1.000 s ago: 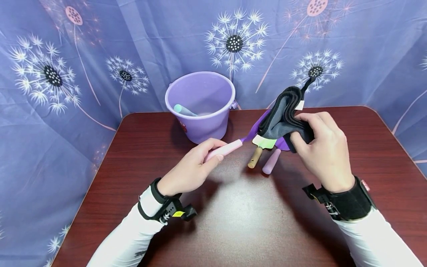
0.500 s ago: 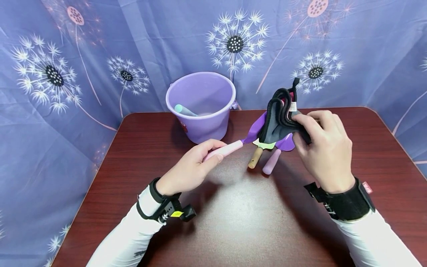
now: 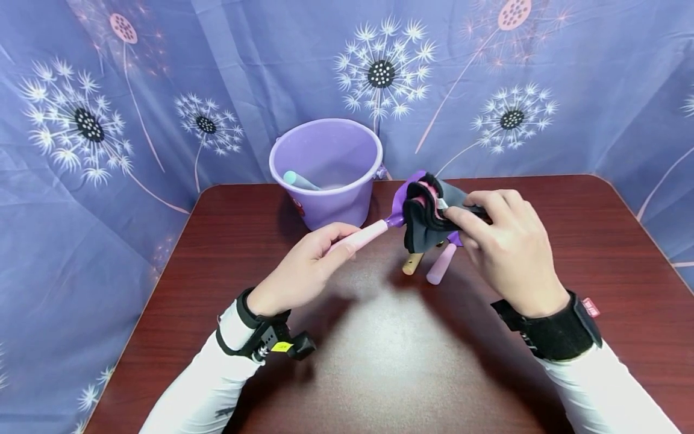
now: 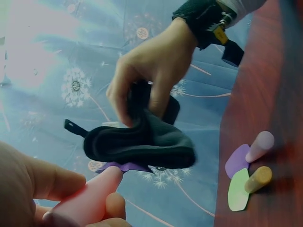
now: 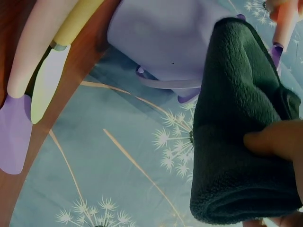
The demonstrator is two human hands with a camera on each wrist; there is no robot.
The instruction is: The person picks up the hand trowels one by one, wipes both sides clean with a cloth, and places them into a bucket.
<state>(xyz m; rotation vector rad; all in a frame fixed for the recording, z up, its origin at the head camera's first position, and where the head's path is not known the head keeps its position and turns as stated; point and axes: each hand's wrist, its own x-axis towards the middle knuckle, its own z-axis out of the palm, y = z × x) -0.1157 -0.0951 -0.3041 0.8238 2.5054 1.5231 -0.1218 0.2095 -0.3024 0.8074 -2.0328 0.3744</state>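
My left hand [image 3: 303, 268] grips the pink handle of a toy trowel [image 3: 370, 232], tilted up above the table. Its purple blade is partly covered by a folded dark grey cloth [image 3: 425, 226] with black edging and pink inside its folds. Thumb and fingers of my right hand [image 3: 509, 253] pinch this cloth over the blade; in the left wrist view the cloth [image 4: 142, 146] hides most of the blade. Under it, on the table, lie a second trowel with a pink handle [image 3: 441, 264] and a green-bladed trowel [image 4: 238, 190] with a wooden handle.
A purple bucket [image 3: 349, 202] stands at the table's back edge, left of the cloth. Inside it leans a light teal rod-like handle [image 3: 298, 179]. Behind the dark red table [image 3: 228, 241] hangs a blue curtain [image 3: 260, 66] with dandelion prints.
My right hand has moved the cloth down and to the left over the purple blade, turning it so the pink folds show. The left hand has shifted slightly left with the trowel.
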